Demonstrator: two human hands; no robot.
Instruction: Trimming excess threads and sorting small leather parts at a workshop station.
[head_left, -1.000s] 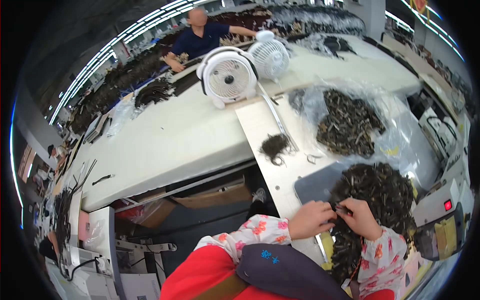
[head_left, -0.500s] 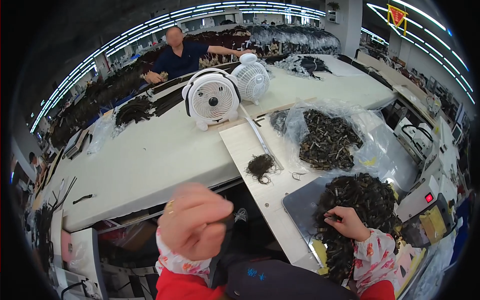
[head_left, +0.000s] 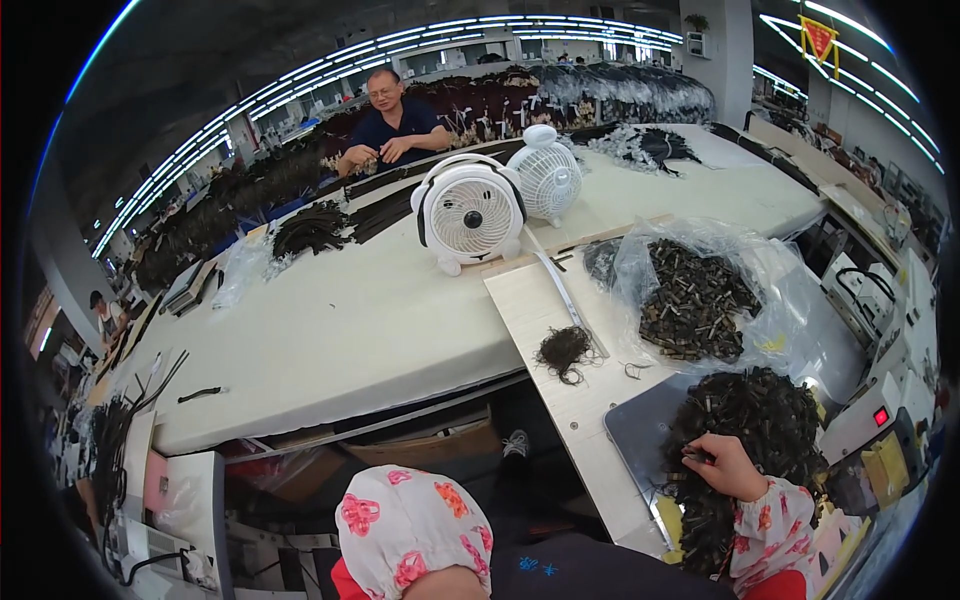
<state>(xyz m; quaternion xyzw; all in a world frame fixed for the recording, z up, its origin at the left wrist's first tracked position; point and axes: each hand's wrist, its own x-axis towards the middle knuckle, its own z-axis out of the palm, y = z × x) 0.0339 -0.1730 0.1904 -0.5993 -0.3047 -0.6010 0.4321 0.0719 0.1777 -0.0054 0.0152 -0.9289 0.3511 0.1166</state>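
Observation:
At the right, my right hand (head_left: 730, 468) rests on a heap of short dark brown pieces (head_left: 745, 415). Its thumb and fingers are pinched together, and a small dark piece (head_left: 703, 456) shows between them. The heap lies on a grey metal plate (head_left: 632, 420). My left hand (head_left: 445, 584) is low by my body at the bottom edge; only some skin beyond the white floral sleeve (head_left: 415, 522) shows. Its fingers are out of sight, so I cannot see whether it holds anything.
A plastic bag (head_left: 800, 300) of similar dark pieces (head_left: 695, 300) lies behind the heap. Dark thread (head_left: 565, 347) sits on the board (head_left: 530, 300). Two white fans (head_left: 472, 218) stand on the long table (head_left: 330, 340). A white machine (head_left: 860, 415) is at the right. Another person (head_left: 395, 130) works across the table.
My left hand has dropped from in front of me to the bottom edge. My right hand stays on the heap. The view has shifted, and the person opposite has brought both hands together.

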